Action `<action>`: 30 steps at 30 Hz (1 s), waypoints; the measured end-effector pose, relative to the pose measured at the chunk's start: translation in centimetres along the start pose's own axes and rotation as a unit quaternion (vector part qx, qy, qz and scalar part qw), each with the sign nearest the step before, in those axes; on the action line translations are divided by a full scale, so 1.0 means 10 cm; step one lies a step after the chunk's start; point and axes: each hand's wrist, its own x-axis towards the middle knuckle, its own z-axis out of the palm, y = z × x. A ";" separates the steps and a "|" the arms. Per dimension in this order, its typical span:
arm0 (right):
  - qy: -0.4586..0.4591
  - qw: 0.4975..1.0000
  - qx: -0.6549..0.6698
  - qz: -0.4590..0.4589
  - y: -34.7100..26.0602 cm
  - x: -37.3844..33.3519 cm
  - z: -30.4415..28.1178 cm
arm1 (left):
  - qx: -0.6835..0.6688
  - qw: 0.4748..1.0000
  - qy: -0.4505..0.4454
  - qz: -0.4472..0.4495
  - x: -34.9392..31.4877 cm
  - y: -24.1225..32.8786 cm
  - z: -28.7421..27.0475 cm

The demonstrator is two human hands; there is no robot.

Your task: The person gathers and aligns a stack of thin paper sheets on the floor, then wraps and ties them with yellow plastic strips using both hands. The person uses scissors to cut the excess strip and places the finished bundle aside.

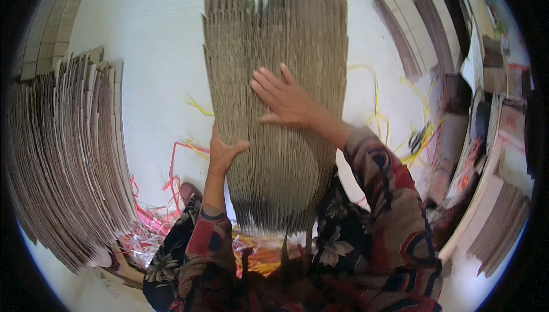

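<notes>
A large bundle of brown corrugated cardboard sheets [286,163], packed on edge with their ridged edges facing up, stands upright between my knees. My right hand [283,98] lies flat across the top of it near the middle, fingers stretched and the thumb apart. At the bundle's left side is my left hand [224,151]. Its thumb reaches over the top edge, while the other fingers run along the side and are mostly hidden. Both hands touch the cardboard, and neither wraps round it.
On the left stands another long row of cardboard sheets [68,158]. Yellow strapping [424,106] lies loose on the pale floor [160,43] at right, and red and clear strips [151,235] tangle near my left foot. More cardboard stacks [503,223] line the right side.
</notes>
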 end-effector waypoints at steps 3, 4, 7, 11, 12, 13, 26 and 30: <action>0.019 1.000 0.009 -0.022 -0.02 0.09 -0.06 | -0.003 0.999 0.005 0.037 -0.01 0.00 0.03; 0.022 0.999 -0.011 -0.028 -0.07 0.19 -0.09 | -0.011 0.998 -0.004 0.057 0.05 -0.02 0.06; 0.107 0.990 -0.006 -0.093 -0.42 0.68 -0.21 | -0.008 0.998 -0.007 0.060 -0.01 -0.15 0.06; 0.053 0.993 0.006 -0.106 -0.23 0.78 0.28 | 0.055 0.995 -0.002 0.077 0.04 -0.16 0.17; 0.009 0.995 0.012 -0.095 -0.19 0.76 0.33 | 0.066 0.995 0.003 0.077 0.05 -0.19 0.13; 0.016 0.994 -0.005 -0.103 -0.12 0.83 0.38 | 0.077 0.994 0.006 0.076 0.11 -0.21 0.05; 0.142 0.986 -0.028 0.084 -0.30 -0.24 -0.63 | -0.012 0.999 -0.002 0.031 -0.01 -0.09 0.12; -0.034 0.997 0.046 -0.051 -0.76 -0.67 0.16 | -0.010 0.999 -0.012 0.044 0.01 -0.23 0.14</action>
